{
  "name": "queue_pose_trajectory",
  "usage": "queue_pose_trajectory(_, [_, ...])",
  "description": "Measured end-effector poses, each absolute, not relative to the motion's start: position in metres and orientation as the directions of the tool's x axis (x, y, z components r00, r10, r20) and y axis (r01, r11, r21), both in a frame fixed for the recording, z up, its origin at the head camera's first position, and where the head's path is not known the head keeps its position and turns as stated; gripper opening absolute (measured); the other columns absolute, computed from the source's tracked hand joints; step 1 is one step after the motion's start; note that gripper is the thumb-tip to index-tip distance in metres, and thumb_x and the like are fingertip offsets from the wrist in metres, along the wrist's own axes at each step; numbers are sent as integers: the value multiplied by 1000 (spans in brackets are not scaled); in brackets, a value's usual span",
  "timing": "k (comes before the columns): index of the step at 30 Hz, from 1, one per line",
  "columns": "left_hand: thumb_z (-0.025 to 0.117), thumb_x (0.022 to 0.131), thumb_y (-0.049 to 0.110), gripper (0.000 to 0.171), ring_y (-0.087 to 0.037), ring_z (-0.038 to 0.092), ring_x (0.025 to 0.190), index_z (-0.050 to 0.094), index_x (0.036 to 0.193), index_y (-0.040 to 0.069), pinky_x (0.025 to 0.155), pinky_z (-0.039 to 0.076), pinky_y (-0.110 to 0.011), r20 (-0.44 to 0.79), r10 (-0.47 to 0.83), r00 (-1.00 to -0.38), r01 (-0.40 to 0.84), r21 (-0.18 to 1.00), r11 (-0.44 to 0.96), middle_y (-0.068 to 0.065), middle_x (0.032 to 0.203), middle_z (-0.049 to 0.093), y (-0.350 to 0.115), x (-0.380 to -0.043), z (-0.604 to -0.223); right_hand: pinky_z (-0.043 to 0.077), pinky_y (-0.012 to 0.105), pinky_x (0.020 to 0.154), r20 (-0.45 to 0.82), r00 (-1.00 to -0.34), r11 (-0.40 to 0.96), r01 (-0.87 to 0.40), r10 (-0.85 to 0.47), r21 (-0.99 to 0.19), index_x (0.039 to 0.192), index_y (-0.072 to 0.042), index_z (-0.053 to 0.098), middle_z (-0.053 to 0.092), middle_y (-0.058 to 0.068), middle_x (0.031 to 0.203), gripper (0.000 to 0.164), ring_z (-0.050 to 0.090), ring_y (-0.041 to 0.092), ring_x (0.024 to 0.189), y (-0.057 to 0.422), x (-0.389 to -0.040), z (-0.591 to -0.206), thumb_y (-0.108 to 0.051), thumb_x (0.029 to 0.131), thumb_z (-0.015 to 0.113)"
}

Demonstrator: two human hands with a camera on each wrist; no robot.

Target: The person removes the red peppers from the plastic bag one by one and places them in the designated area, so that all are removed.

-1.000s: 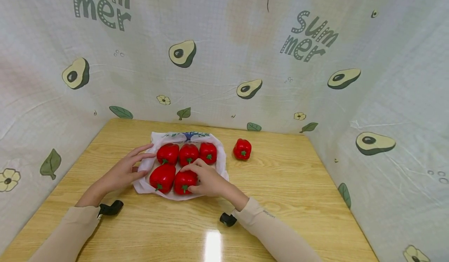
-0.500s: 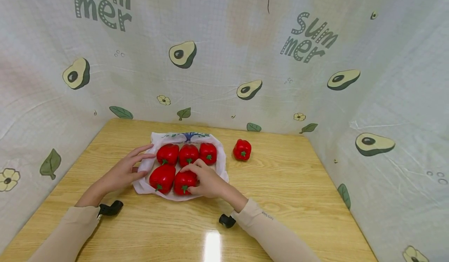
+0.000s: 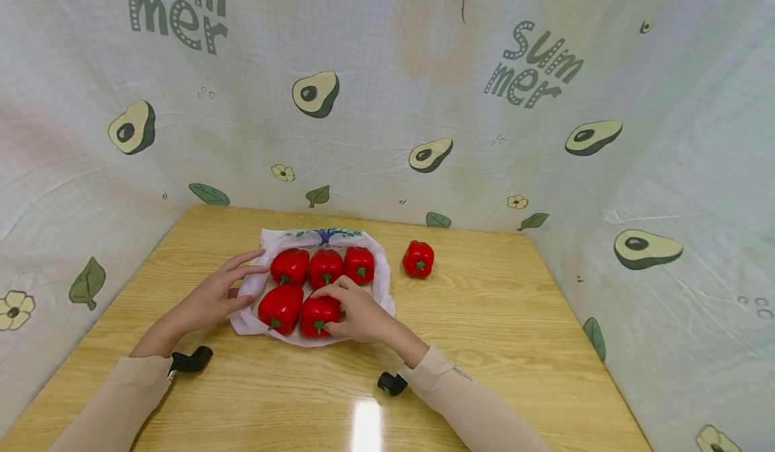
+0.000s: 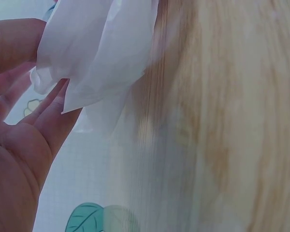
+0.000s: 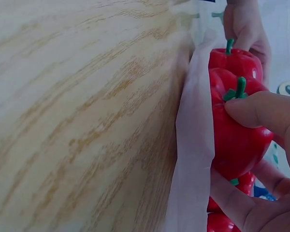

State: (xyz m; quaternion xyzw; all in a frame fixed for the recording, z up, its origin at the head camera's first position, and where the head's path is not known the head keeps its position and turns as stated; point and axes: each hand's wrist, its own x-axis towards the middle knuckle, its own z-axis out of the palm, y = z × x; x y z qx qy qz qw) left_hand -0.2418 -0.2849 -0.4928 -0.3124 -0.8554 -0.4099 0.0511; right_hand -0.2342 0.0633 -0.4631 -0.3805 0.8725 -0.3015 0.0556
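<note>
Several red bell peppers with green stems sit in two rows inside a white bag (image 3: 383, 290) with its sides turned down. My right hand (image 3: 361, 312) grips the front right bell pepper (image 3: 318, 315). In the right wrist view its thumb (image 5: 249, 112) lies by the stem, with fingers around the far side. My left hand (image 3: 212, 297) rests at the bag's left edge, fingers spread and lightly bent. The left wrist view shows those fingers (image 4: 17, 41) touching the thin white material. Beside the held pepper sits the front left bell pepper (image 3: 281, 307).
One more red bell pepper (image 3: 418, 258) stands on the wooden table (image 3: 484, 317) to the right of the bag. A white curtain (image 3: 375, 116) printed with avocados and leaves encloses the table's back and sides. Black wrist cameras (image 3: 192, 359) hang by both sleeves.
</note>
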Motion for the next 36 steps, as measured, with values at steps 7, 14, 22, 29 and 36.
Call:
queue_pose_trajectory(7, [78, 90, -9, 59, -49, 38, 144, 61, 145, 4, 86, 63, -45, 333, 488, -807, 565, 676, 474, -20, 169, 30, -283, -241, -492, 54, 16, 77, 140, -703, 521, -630, -697, -576, 135, -24, 69, 54, -4, 117, 50, 55, 6, 90, 65, -235, -463, -11, 88, 84])
queue_pose_trajectory(14, [78, 91, -8, 58, -48, 39, 145, 61, 146, 4, 87, 63, -43, 333, 488, -807, 565, 674, 475, -19, 170, 30, -283, -241, -492, 55, 16, 78, 143, -711, 508, -613, -688, -605, 133, -24, 70, 55, -4, 118, 50, 56, 6, 95, 69, -234, -463, -9, 88, 84])
queue_pose_trajectory(22, [77, 90, -11, 59, -48, 39, 144, 61, 145, 3, 86, 63, -42, 337, 488, -805, 566, 682, 463, -21, 169, 30, -284, -240, -491, 57, 17, 76, 170, -714, 488, -612, -679, -622, 132, -23, 71, 54, -5, 117, 48, 53, 8, 103, 75, -234, -456, -8, 88, 83])
queue_pose_trajectory(29, [77, 90, -9, 59, -48, 39, 144, 61, 145, 4, 87, 63, -43, 323, 479, -816, 552, 681, 480, -20, 170, 30, -284, -239, -491, 59, 18, 78, 167, -723, 471, -588, -670, -658, 133, -24, 70, 55, -4, 118, 50, 53, 10, 110, 83, -235, -452, -8, 88, 84])
queue_pose_trajectory(36, [77, 90, -9, 58, -49, 39, 144, 62, 145, 4, 87, 63, -44, 324, 479, -816, 552, 682, 479, -20, 170, 30, -284, -240, -491, 59, 19, 81, 177, -732, 467, -581, -658, -667, 133, -22, 70, 56, -1, 121, 50, 56, 14, 113, 94, -235, -443, -6, 88, 83])
